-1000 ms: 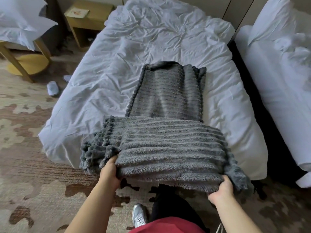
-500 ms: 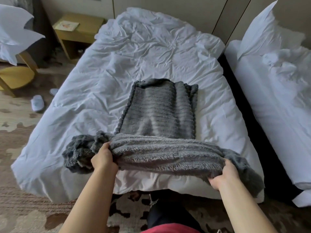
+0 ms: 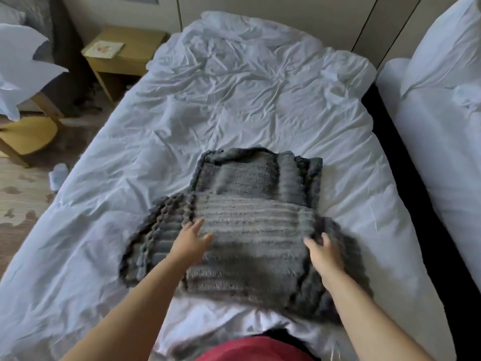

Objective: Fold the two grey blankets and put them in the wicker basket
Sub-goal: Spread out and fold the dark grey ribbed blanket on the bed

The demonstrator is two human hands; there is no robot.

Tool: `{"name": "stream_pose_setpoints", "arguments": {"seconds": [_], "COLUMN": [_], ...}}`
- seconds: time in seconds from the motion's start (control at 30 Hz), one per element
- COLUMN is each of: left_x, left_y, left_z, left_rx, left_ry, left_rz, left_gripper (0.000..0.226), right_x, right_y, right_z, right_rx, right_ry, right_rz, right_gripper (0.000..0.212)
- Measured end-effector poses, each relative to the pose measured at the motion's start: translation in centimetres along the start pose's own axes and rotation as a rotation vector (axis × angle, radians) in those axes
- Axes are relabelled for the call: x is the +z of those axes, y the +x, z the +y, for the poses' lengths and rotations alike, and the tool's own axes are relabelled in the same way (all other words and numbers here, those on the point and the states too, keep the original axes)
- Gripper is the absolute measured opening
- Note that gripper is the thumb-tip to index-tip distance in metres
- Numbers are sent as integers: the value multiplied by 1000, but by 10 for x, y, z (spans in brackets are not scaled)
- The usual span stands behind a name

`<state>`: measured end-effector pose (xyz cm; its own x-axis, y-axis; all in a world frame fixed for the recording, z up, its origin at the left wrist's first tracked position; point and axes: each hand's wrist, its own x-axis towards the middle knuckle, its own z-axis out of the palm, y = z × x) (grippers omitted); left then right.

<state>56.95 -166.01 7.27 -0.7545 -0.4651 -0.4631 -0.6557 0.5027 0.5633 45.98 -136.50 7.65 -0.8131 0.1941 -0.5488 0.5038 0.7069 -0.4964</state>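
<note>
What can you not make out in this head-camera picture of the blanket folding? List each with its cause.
Wicker basket: nowhere inside the head view's edges.
Grey blanket: one or two? Layers overlap, near edge motion-blurred.
Right hand: blur hides whether it grips.
Card on bedside table: too small to read.

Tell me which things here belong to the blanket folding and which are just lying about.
Job: grey blanket, left hand, right hand, bed under it.
Lying about: nightstand, booklet on it, slipper on the floor, pillow on the right.
</note>
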Motion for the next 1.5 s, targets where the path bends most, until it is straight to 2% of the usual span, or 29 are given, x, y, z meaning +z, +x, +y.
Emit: {"name": "stream_pose_setpoints", "arguments": {"seconds": [0.07, 0.1, 0.2, 0.3, 0.43, 0.53, 0.63, 0.77, 0.8, 0.83, 0.93, 0.97, 1.0, 1.07, 1.13, 1.23, 1.3, 1.4, 1.47, 1.5], "left_x": [28, 38, 49, 48, 37, 30, 30, 32, 35, 38, 45, 45, 44, 36, 27, 15, 12, 20, 30, 32], "left_y": [4, 1, -10, -10, 9, 23, 42, 69, 75, 81, 96, 102, 109, 130, 165, 243, 296, 358, 386, 396], "left_z": [-20, -30, -49, -46, -25, -5, 18, 42, 44, 43, 37, 35, 35, 41, 49, 56, 55, 57, 57, 53], "left_rx": [-67, -91, -153, -182, -237, -195, -103, 32, 78, 113, 89, 48, 13, -53, -115, -99, -113, -161, -141, -129], "left_ry": [216, 253, 210, 203, 180, 122, 119, 112, 146, 231, 528, 517, 454, 266, 129, 118, 142, 56, 48, 63], "left_rz": [-205, -269, -359, -305, -71, 19, 9, 23, -2, -64, -389, -467, -477, -328, -136, 101, 196, 162, 136, 137], "left_gripper": [69, 69, 67, 61, 37, 38, 37, 43, 50, 57, 60, 56, 49, 32, 28, 47, 73, 107, 108, 99], "right_x": [23, 30, 36, 39, 39, 33, 25, 15, 14, 15, 23, 24, 23, 17, 10, 9, 15, 36, 47, 47], "right_y": [17, 22, 30, 30, 37, 40, 43, 57, 61, 66, 79, 85, 92, 115, 147, 216, 260, 309, 330, 336], "right_z": [22, 33, 49, 52, 45, 31, 7, -11, -12, -10, -4, -4, -9, -27, -49, -73, -87, -102, -103, -102], "right_rx": [-60, -49, -29, -67, -80, -8, 1, -125, -166, -192, -99, -74, -71, -109, -138, -149, -35, 122, 72, 30], "right_ry": [-371, -447, -427, -415, -410, -387, -303, -186, -218, -267, -468, -483, -465, -368, -333, -241, -92, 183, 166, 148], "right_rz": [-225, -306, -378, -344, -362, -403, -283, 99, 85, -7, -390, -423, -380, -185, 5, 228, 259, 156, 128, 145], "right_gripper": [70, 73, 78, 78, 76, 66, 35, 48, 54, 60, 64, 61, 52, 30, 26, 28, 46, 60, 51, 40]}}
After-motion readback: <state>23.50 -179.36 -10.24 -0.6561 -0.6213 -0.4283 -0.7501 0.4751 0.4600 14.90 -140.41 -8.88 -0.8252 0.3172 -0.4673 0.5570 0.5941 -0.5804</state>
